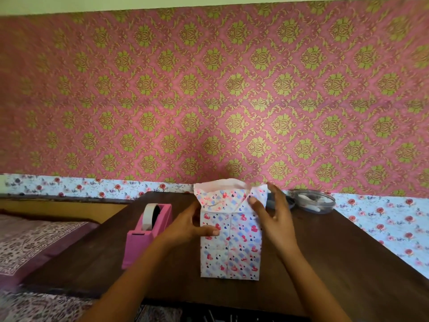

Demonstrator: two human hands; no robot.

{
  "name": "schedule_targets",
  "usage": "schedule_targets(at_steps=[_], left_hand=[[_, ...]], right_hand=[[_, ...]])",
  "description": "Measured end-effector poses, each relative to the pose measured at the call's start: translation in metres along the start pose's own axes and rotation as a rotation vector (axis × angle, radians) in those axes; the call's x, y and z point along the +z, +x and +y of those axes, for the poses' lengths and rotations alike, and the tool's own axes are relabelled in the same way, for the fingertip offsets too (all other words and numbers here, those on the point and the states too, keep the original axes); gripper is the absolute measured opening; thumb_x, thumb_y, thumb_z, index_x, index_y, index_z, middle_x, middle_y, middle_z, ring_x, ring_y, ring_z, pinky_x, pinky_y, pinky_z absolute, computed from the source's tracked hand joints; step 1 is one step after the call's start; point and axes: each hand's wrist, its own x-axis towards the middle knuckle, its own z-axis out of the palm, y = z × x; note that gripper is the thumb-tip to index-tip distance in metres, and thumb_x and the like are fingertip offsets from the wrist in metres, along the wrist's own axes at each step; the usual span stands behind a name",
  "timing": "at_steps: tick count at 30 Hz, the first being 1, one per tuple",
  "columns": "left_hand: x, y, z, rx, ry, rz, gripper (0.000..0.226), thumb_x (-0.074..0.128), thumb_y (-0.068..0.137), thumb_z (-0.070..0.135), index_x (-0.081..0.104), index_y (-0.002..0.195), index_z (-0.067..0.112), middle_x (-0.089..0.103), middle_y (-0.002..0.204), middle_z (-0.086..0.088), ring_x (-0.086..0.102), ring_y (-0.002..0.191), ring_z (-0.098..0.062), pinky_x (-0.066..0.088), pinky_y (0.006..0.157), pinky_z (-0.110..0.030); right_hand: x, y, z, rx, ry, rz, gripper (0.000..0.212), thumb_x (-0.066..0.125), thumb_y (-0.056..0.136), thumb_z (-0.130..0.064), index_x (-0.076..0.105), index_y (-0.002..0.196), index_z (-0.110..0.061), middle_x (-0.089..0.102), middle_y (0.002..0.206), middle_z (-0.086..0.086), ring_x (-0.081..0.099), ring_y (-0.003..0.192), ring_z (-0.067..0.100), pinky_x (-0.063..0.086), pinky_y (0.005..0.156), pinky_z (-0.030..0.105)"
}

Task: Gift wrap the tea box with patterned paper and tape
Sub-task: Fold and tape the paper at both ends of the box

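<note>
Dark table [336,252]: tape [148,217] in pink dispenser [139,245]

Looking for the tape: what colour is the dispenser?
Pink dispenser, with a white tape roll; seen best in the head view, left of the wrapped box.

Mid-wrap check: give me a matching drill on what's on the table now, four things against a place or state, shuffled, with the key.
Things:
1. tape dispenser
2. clear tub
3. left hand
4. right hand

Place or state:
A. pinches the loose paper at the top of the box
B. pink, on the table, left of the box
C. at the table's far edge, behind the right hand
D. holds the box, thumb across its front

Pairs: 1-B, 2-C, 3-D, 4-A
</note>
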Motion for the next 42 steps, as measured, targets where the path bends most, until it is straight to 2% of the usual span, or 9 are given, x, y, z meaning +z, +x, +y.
schedule_targets(at_steps=[4,9,13,19,24,27,30,37,42], left_hand=[[-0.001,0.001,-0.003,-0.009,0.003,-0.013,0.081,0.081,0.068,0.024,0.032,0.132,0.034,0.054,0.124,0.013,0.054,0.114,-0.010,0.051,0.085,-0.022],[-0.002,0.001,-0.002,-0.004,0.031,-0.009,0.087,0.083,0.064,0.033,0.028,0.132,0.041,0.054,0.129,0.007,0.054,0.117,-0.012,0.048,0.097,-0.036],[-0.001,0.001,-0.003,-0.010,0.035,-0.007,0.079,0.080,0.070,0.025,0.030,0.131,0.037,0.054,0.129,0.007,0.054,0.116,-0.013,0.052,0.092,-0.032],[0.001,0.002,-0.005,-0.030,0.034,-0.003,0.081,0.083,0.062,0.039,0.037,0.129,0.034,0.056,0.126,0.006,0.054,0.117,-0.016,0.048,0.097,-0.046],[0.000,-0.002,-0.008,-0.008,0.058,0.000,0.086,0.081,0.065,0.041,0.033,0.136,0.030,0.054,0.130,0.008,0.053,0.118,-0.013,0.048,0.098,-0.038],[0.001,-0.006,-0.009,0.037,0.069,0.040,0.102,0.081,0.063,0.046,0.020,0.144,0.036,0.046,0.140,0.010,0.046,0.127,-0.014,0.043,0.103,-0.038],[-0.002,-0.013,-0.011,0.122,0.115,0.139,0.109,0.075,0.058,0.061,0.010,0.145,0.046,0.026,0.152,0.014,0.028,0.137,-0.009,0.028,0.111,-0.034],[0.002,-0.030,0.004,0.255,0.195,0.132,0.080,0.057,0.076,0.059,0.007,0.138,0.052,0.014,0.134,0.045,0.021,0.129,0.013,0.026,0.104,-0.022],[0.012,-0.023,0.009,0.278,0.160,0.022,0.067,0.051,0.086,0.047,0.010,0.138,0.053,0.021,0.150,0.024,0.026,0.134,0.007,0.032,0.105,-0.018]], right_hand=[[0.018,0.011,-0.037,-0.424,-0.405,0.185,0.053,0.040,0.085,-0.048,0.056,0.122,-0.013,0.057,0.122,0.004,0.046,0.116,0.019,0.039,0.091,0.032],[0.045,0.028,-0.060,-0.349,-0.780,-0.165,0.034,0.051,0.088,-0.049,0.068,0.094,-0.020,0.068,0.093,0.001,0.048,0.100,0.020,0.036,0.073,0.028],[0.048,0.034,-0.073,-0.300,-0.775,-0.266,0.024,0.061,0.085,-0.042,0.071,0.090,-0.021,0.069,0.092,0.003,0.048,0.100,0.023,0.036,0.075,0.029],[0.048,0.017,-0.063,-0.198,-0.442,-0.140,0.019,0.063,0.080,-0.019,0.055,0.062,-0.017,0.056,0.065,-0.005,0.054,0.085,0.022,0.048,0.073,0.035],[0.047,0.020,-0.070,-0.389,-0.617,-0.136,0.019,0.057,0.082,-0.028,0.062,0.069,-0.016,0.060,0.066,-0.001,0.052,0.075,0.018,0.039,0.065,0.026],[0.035,0.026,-0.072,-0.428,-0.759,-0.234,0.032,0.058,0.082,-0.050,0.069,0.093,-0.021,0.068,0.086,0.000,0.056,0.086,0.021,0.043,0.073,0.028],[0.023,0.023,-0.067,-0.432,-0.765,-0.259,0.038,0.060,0.084,-0.049,0.066,0.109,-0.021,0.068,0.099,0.002,0.056,0.096,0.023,0.036,0.070,0.025],[0.021,0.011,-0.059,-0.494,-0.639,-0.174,0.023,0.060,0.089,-0.033,0.068,0.100,-0.014,0.067,0.089,0.006,0.054,0.089,0.024,0.026,0.061,0.014],[0.011,0.002,-0.053,-0.574,-0.716,-0.086,0.014,0.067,0.077,-0.029,0.071,0.081,-0.016,0.065,0.067,0.000,0.059,0.066,0.023,0.037,0.065,0.026]])
